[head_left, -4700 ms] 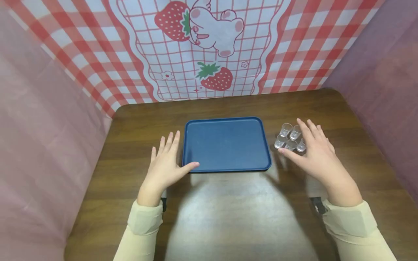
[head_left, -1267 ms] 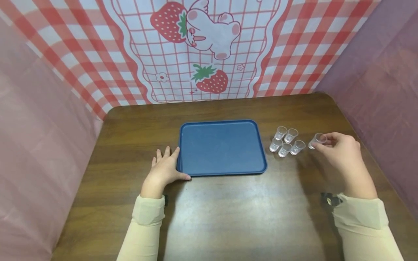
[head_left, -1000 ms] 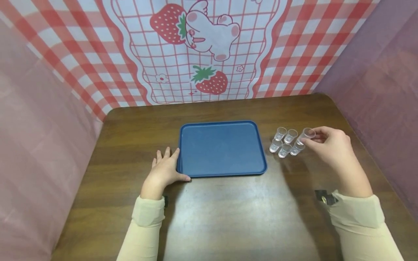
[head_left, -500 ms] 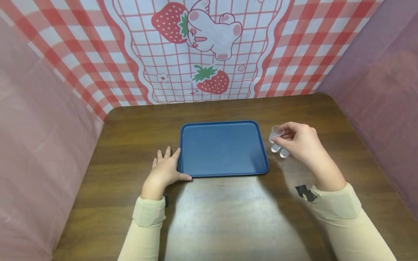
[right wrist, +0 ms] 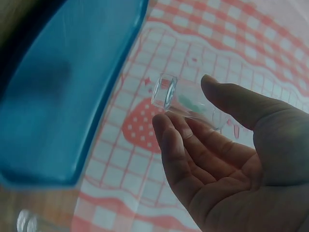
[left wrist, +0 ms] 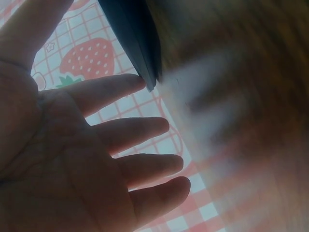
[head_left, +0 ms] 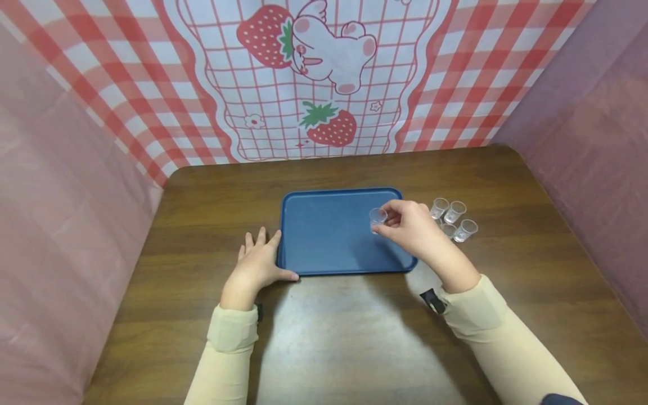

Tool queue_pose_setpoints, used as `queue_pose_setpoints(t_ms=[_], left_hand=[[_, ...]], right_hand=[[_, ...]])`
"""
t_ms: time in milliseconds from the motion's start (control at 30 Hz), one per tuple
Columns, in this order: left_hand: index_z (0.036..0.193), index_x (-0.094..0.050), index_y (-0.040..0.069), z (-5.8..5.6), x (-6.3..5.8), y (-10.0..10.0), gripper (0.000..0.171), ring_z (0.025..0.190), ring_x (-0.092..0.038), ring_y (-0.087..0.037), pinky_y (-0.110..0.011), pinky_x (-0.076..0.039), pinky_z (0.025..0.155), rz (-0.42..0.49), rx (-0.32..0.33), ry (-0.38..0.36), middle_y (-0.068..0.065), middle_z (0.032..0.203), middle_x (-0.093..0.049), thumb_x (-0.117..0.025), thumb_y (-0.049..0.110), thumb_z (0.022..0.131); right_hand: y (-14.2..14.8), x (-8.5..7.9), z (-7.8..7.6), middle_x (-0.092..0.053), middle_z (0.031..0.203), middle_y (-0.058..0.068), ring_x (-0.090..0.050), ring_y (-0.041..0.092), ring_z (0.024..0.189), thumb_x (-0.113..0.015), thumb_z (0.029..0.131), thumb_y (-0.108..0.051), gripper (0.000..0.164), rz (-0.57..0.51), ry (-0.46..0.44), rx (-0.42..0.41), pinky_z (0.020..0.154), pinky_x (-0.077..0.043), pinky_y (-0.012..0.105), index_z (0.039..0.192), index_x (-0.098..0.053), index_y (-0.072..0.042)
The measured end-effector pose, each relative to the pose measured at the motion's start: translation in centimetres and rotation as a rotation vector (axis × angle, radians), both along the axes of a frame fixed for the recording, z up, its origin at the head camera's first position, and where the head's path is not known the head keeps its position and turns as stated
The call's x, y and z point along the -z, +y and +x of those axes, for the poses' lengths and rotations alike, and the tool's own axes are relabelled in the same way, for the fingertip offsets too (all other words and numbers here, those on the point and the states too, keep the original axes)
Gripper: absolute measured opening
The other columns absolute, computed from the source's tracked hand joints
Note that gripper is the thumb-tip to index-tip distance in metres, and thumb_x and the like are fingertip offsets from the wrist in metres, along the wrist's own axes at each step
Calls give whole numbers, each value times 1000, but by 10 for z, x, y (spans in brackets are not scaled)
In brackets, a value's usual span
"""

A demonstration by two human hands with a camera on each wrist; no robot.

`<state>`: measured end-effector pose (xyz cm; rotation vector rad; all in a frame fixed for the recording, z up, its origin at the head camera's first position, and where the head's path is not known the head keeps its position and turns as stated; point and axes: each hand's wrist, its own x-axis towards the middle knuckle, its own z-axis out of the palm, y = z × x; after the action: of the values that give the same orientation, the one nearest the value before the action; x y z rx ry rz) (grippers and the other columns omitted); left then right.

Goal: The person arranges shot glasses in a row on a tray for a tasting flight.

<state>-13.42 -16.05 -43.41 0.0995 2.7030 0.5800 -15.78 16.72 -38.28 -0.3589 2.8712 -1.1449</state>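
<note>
My right hand (head_left: 417, 230) pinches a small clear shot glass (head_left: 378, 218) between thumb and fingers, over the right part of a blue tray (head_left: 324, 236). In the right wrist view the shot glass (right wrist: 190, 101) has a thick base that points away from the palm, and a gap separates it from the tray (right wrist: 72, 96). At the tray's left side, my left hand (head_left: 253, 267) lies with spread, mostly straight fingers, thumb by the front left corner. The left wrist view has one fingertip of the left hand (left wrist: 63, 130) touching the dark tray edge (left wrist: 137, 43).
Several more clear shot glasses (head_left: 455, 212) stand grouped on the wooden table (head_left: 334, 337), right of the tray, partly hidden by my right hand. A strawberry-patterned checked cloth (head_left: 324, 79) hangs behind the table. Pink cloth (head_left: 66, 225) hangs along the sides.
My right hand, spread over the glasses at first, has taken one from the far right and carried it left, past the group, to above the tray. My left hand has settled against the tray.
</note>
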Motion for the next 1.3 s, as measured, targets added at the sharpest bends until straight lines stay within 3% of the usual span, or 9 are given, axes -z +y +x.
queue_pose_setpoints(t_ms=[267,700,1300], left_hand=[[162,-26,9,2,1,1,119,147,8,-54,-63,-5,117,-1,-9,-4,-28,165,-2,-90,52,72],[161,-27,8,1,-1,2,118,147,10,-53,-62,-5,117,-12,-23,0,-28,165,-1,-90,53,72],[161,-28,6,0,1,3,119,147,8,-54,-62,-7,117,-20,-15,2,-28,165,-3,-90,54,72]], right_hand=[[-31,13,-6,-72,86,7,-70,20,80,-86,83,-14,28,-18,39,-79,73,-58,40,101,-72,2],[-75,26,-20,-69,92,5,-66,17,85,-83,87,-16,27,6,-27,-174,75,-56,37,106,-72,-1],[-126,45,-41,-68,89,3,-62,15,80,-82,88,-20,29,57,-9,-234,71,-54,32,108,-72,-2]])
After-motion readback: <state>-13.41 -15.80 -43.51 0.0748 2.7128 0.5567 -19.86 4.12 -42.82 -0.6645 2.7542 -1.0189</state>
